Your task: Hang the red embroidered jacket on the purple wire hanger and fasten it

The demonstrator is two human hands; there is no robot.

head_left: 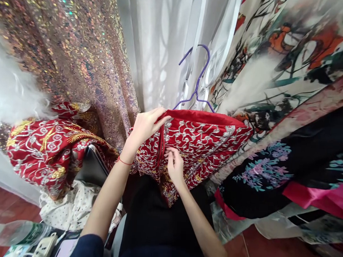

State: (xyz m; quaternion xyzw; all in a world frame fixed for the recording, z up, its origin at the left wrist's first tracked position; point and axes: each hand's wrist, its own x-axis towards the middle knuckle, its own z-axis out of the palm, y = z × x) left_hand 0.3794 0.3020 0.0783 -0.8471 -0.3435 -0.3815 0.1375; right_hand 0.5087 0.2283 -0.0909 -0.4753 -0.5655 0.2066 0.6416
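A red garment with silver and gold embroidery (205,139) hangs on a purple hanger (198,79) in front of me. My left hand (145,125) grips the garment's top edge near its middle opening, fingers closed on the cloth. My right hand (174,164) is lower down, its fingers pinched on the red garment's front beside the opening. A red string circles my left wrist.
A sequined fabric (78,54) and a white sheer curtain (160,42) hang behind. Printed floral garments (288,91) hang at the right. Another red embroidered piece (47,146) lies heaped at the left. A plastic bottle (16,231) and a power strip (43,247) sit at the lower left.
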